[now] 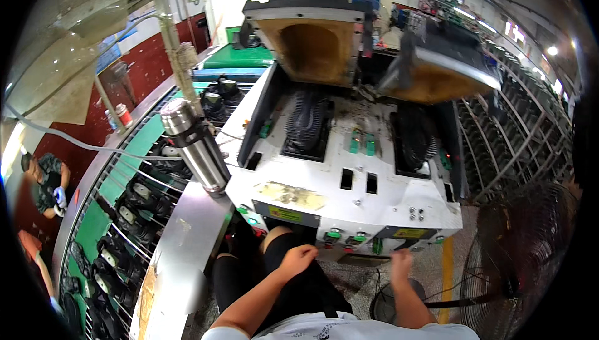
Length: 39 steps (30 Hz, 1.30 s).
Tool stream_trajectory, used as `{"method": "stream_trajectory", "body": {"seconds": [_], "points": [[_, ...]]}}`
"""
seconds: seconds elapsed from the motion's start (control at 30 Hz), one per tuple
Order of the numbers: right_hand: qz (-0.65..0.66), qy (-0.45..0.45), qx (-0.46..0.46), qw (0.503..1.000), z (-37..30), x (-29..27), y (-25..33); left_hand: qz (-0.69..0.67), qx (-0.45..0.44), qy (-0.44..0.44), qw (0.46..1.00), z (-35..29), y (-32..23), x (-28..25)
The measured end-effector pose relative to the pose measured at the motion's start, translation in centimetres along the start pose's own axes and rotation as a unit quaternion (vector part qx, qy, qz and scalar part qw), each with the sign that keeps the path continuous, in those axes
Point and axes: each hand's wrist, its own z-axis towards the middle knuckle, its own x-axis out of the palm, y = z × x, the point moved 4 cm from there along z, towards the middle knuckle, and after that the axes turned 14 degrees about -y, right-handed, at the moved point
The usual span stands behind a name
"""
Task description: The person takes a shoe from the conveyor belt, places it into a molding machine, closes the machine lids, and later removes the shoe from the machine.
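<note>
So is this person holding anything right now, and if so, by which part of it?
Nothing that I can see: the left hand and right hand, loosely curled, look empty near the white machine's front.

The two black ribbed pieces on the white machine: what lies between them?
Two small green fittings, side by side on the white machine top; head view.

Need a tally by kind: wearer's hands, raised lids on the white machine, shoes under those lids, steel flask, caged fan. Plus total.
Hands: 2
Lids: 2
Shoes: 2
Flask: 1
Fan: 1
Total: 8
</note>
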Motion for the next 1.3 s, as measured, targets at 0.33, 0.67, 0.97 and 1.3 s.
{"method": "stream_trajectory", "body": {"seconds": [0.33,0.67,0.97,1.3], "points": [[-0.019,0.151,-0.493,0.856,-8.6,36.1,27.4,0.229,-0.123,-0.634,0.729,-23.2,13.7,-32.0],[-0.508,0.08,-0.184,0.838,5.5,51.8,32.3,0.161,-0.179,-0.695,0.677,-27.5,10.1,-33.4],[-0.303,-0.078,-0.25,0.916,-1.1,45.1,32.8,0.202,-0.178,-0.686,0.676,-27.3,9.9,-33.6],[0.216,0.134,-0.194,0.947,-10.6,31.7,23.7,0.013,-0.202,-0.615,0.762,-25.7,12.1,-33.0]]}}
